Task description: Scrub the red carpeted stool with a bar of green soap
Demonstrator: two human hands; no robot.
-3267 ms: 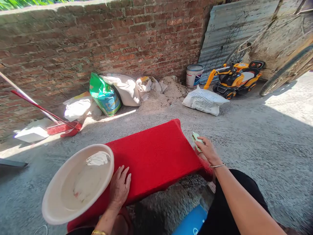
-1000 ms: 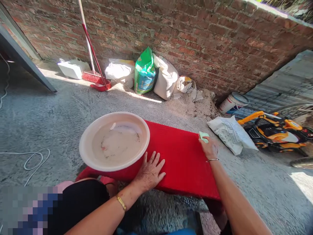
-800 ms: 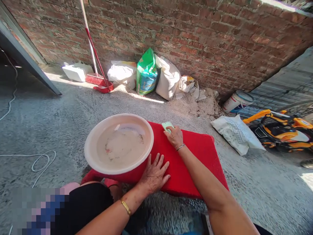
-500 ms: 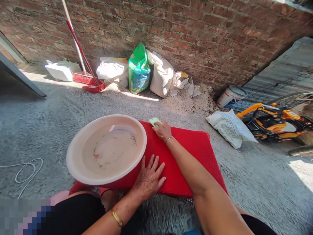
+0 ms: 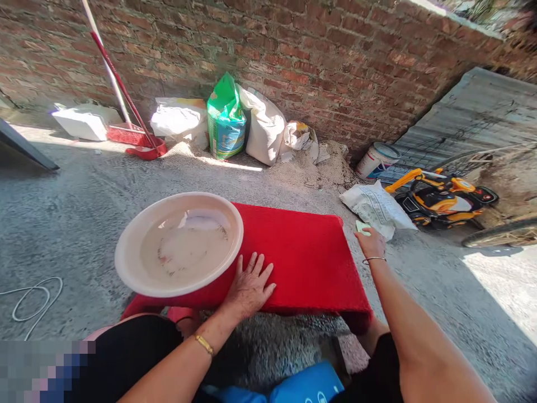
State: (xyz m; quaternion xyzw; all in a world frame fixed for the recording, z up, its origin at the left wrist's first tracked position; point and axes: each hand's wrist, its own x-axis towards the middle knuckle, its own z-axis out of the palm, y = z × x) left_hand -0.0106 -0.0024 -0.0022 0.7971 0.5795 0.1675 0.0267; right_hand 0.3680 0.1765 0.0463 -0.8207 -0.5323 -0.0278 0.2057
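Note:
My left hand point(image 5: 250, 285) lies flat with fingers spread on the near edge of the red cloth-covered table point(image 5: 302, 252), just right of the basin. A wide pale basin point(image 5: 145, 282) holding water with dark bits in it stands on the table's left part. Past the right edge of the table, my right hand point(image 5: 372, 242) is in the air, fingers closed on a small flat pale green block point(image 5: 362, 226). Its exact kind is too small to make out.
A white printed sack point(image 5: 373, 204) lies beyond my right hand, beside a yellow and black toy digger point(image 5: 440, 196). Filled bags point(image 5: 226, 123), a red dustpan point(image 5: 146, 150) and a bucket point(image 5: 377, 159) line the brick wall. A blue item point(image 5: 308, 383) is below me.
My right hand has swept from the table's far edge out past its right edge, still holding the green block. My left hand stays on the cloth. The view has turned rightward.

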